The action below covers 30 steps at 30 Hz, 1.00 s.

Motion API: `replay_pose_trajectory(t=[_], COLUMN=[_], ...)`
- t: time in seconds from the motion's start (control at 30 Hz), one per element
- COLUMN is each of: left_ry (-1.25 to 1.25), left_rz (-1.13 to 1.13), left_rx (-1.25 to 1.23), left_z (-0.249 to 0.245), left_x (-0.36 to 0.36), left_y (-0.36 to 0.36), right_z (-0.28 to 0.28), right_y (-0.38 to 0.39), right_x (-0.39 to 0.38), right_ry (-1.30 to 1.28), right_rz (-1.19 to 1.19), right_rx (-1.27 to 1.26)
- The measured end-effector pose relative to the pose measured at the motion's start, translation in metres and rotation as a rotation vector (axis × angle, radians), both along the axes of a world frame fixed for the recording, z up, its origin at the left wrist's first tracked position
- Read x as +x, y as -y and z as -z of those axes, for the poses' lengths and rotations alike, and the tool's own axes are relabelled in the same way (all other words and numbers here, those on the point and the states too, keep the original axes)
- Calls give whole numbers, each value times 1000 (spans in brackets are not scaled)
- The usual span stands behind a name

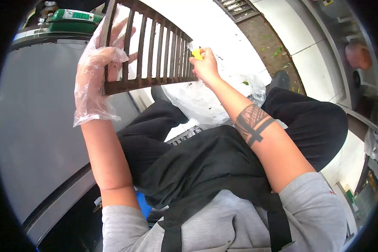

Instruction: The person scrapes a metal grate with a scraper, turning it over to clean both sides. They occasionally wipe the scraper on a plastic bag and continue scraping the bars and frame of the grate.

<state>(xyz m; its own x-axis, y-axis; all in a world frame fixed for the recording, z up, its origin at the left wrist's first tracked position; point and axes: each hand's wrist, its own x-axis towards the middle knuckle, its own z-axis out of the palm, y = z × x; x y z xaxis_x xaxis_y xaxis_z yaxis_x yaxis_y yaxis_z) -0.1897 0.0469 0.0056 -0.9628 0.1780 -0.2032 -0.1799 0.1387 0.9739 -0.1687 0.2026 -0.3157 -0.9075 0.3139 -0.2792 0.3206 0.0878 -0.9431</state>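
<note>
My left hand (97,69), in a clear plastic glove, grips a dark, rusty-looking metal drain grate (134,85) by its near end. The grate is tilted up off the floor, with its slats running across the frame. My bare right hand (207,68) is closed around a yellow handle (197,54) at the far end of the grate. The working end of that tool is too small and partly hidden to name. Below the grate a clear plastic bag (210,107) lies spread between my legs, with dark bits and a leaf on it.
An uncovered floor channel (268,40) with dirt and green leaves runs at the upper right. Another grate (241,9) lies at its far end. A grey panel (42,113) stands on the left, with a green bottle (73,15) above it. White tiles (317,63) surround the channel.
</note>
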Motion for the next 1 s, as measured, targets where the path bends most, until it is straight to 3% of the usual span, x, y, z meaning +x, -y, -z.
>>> replay_pose_trajectory(t=[0.07, 0.13, 0.2, 0.33, 0.4, 0.53, 0.73, 0.9, 1.0], left_ry=[18, 27, 37, 65, 51, 61, 53, 51, 33], left_rz=[-29, -24, -49, -153, -211, -312, -336, -343, -358], left_rx=[53, 84, 88, 72, 35, 87, 90, 72, 50], left_z=[2, 4, 8, 4, 5, 8, 6, 2, 6], left_x=[-2, -2, 2, 14, 28, 43, 45, 46, 51], left_y=[12, 29, 45, 48, 45, 38, 27, 16, 21], right_z=[-15, -7, -25, -37, -47, -44, -33, -30, -34], right_y=[-9, -9, -15, 1, 4, 14, 16, 20, 26], right_x=[11, 10, 6, -9, -14, -20, -26, -32, -36], right_ry=[141, 112, 206, 151, 126, 141, 153, 8, 65], right_rz=[-44, -46, -77, -93, -244, -286, -242, -286, -305], right_rx=[-272, -293, -510, -548, -352, -161, -167, 105, 164])
